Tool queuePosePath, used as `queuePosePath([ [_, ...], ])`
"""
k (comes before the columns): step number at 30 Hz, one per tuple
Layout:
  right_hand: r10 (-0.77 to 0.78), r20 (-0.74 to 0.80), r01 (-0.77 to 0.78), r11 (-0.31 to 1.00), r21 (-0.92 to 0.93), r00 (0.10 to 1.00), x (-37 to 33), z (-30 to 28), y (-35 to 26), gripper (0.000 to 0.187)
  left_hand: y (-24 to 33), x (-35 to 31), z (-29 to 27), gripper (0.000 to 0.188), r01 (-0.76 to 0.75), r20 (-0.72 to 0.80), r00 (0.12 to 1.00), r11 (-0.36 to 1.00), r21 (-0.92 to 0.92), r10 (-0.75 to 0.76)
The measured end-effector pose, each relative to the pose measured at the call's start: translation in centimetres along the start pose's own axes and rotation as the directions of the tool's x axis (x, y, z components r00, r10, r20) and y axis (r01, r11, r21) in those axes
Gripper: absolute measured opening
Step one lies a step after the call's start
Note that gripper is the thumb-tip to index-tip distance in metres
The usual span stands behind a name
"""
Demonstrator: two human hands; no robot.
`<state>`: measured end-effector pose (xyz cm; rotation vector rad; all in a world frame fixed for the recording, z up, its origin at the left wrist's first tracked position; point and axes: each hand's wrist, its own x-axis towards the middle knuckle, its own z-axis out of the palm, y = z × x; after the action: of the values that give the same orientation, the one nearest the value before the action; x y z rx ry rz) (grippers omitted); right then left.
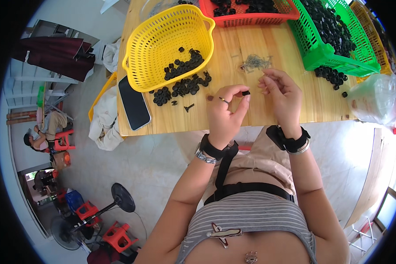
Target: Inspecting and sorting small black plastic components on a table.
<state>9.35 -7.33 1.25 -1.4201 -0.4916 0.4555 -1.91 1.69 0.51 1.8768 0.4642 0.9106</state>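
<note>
Between the thumb and index finger of my left hand (225,112) is a small black plastic part (246,93). My right hand (287,97) is beside it, thumb and fingertips pinched together; whatever they hold is too small to make out. Just beyond the right fingertips lies a loose pile of thin metal pins (256,62) on the wooden table (233,39). Left of my left hand, several black plastic pieces (189,86) are scattered in front of a yellow basket (145,39), which has more black pieces inside. One T-shaped black piece (188,108) lies apart near the table edge.
A phone (135,105) lies at the table's left edge. A red basket (259,19) and a green basket (339,61) hold black parts. More small black parts (332,75) and a clear plastic bag (376,99) are on the right. Behind on the left stand a fan (122,197) and red stools.
</note>
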Motion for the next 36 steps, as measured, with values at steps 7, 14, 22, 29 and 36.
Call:
queuePosePath([
  [7,-0.079,0.030,0.080,0.996,-0.048,0.996,-0.8,-0.6,-0.9,0.010,0.1,0.4,-0.2,0.020,-0.079,0.001,0.997,0.995,0.066,0.079],
  [14,-0.005,0.122,-0.003,0.998,0.062,0.993,-1.5,-0.2,-0.7,0.010,0.6,0.1,0.1,0.027,0.041,-0.008,0.999,0.999,0.024,-0.041],
  [22,0.039,0.100,-0.042,0.998,0.038,0.994,-1.8,-0.3,-0.2,0.008,0.4,-0.1,0.1,0.020,-0.001,-0.020,1.000,0.999,0.042,0.002],
  [29,-0.048,0.117,0.061,0.992,-0.110,0.992,-1.8,-0.1,0.2,0.008,0.5,0.0,0.0,0.020,-0.029,-0.019,0.999,0.997,0.074,0.031],
  [36,-0.063,0.103,0.080,0.982,-0.172,0.993,-2.0,0.2,-0.2,0.007,0.5,0.0,-0.1,0.022,-0.052,-0.035,0.998,0.995,0.086,0.055],
])
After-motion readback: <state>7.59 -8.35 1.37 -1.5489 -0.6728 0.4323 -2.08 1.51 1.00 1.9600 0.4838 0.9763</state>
